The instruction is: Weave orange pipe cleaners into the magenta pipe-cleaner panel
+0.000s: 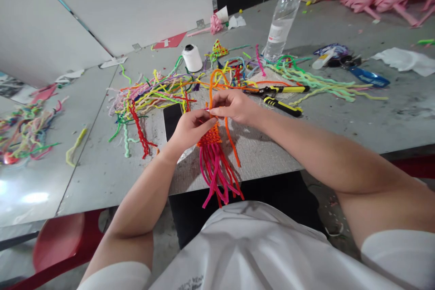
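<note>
Both of my hands meet over a woven piece of orange pipe cleaners [210, 137] above the table's front part. Loose pink and orange pipe cleaner ends [217, 170] hang from its lower side past the table edge. My left hand [193, 128] is closed on the left side of the weave, thumb on top. My right hand [231, 105] pinches at the top, where an orange pipe cleaner [211, 84] loops upward between the fingers. Another orange length [232, 145] dangles to the right. The exact spot under the fingertips is hidden.
Heaped pipe cleaners [152, 93] lie behind my hands. Yellow-and-black pliers [282, 105] rest right of them, a phone [171, 118] left. A white thread spool [192, 58] and a water bottle [282, 20] stand farther back. Keys with a blue tag [369, 77] lie right.
</note>
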Tool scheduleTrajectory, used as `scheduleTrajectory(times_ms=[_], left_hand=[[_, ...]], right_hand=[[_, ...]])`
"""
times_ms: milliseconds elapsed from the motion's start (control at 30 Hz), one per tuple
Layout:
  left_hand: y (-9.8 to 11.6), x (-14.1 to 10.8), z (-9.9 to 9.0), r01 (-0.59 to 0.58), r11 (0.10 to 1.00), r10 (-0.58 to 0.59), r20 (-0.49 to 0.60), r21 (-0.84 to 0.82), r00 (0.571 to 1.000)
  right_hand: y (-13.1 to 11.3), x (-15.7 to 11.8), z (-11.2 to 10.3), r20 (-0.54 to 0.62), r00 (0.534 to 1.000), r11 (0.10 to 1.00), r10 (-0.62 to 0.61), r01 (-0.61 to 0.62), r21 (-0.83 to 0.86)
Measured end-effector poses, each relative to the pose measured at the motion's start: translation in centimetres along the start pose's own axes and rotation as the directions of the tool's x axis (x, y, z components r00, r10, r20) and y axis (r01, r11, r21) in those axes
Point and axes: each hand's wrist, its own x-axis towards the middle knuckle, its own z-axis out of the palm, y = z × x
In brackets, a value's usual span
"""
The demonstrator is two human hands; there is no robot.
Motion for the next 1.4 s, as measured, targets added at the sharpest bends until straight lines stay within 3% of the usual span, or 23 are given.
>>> scheduleTrajectory(times_ms=[100, 267, 633, 867, 1133, 1400], left_hand=[[0.0, 0.0, 0.1, -0.009, 1.0, 0.008, -0.051, -0.017, 0.999], [0.2, -0.1, 0.1, -0.009, 0.998, 0.007, -0.035, -0.056, 0.999], [0.2, -0.1, 0.6, 0.12, 0.967, -0.122, 0.006, -0.226, 0.993], [0.1, -0.1, 0.6, 0.199, 0.931, -0.202, 0.021, -0.305, 0.979], [-0.2, -0.2, 0.7, 0.141, 0.958, -0.151, -0.021, -0.248, 0.988], [0.0, -0.3, 1.2, 0.171, 0.942, -0.181, -0.01, -0.29, 0.983]], right_hand=[[0.4, 0.1, 0.0, -0.006, 1.0, 0.999, 0.022, -0.022, -0.028], [0.2, 0.0, 0.1, 0.0, 0.999, 0.996, -0.052, 0.052, -0.079], [-0.8, -0.3, 0.1, -0.013, 1.0, 0.995, -0.02, 0.019, -0.1], [-0.9, 0.0, -0.1, -0.016, 0.997, 0.982, -0.078, 0.074, -0.175], [-0.8, -0.2, 0.0, -0.05, 0.993, 0.965, -0.102, 0.087, -0.249], [-0.8, -0.3, -0.1, -0.021, 0.999, 0.976, -0.048, 0.043, -0.213]])
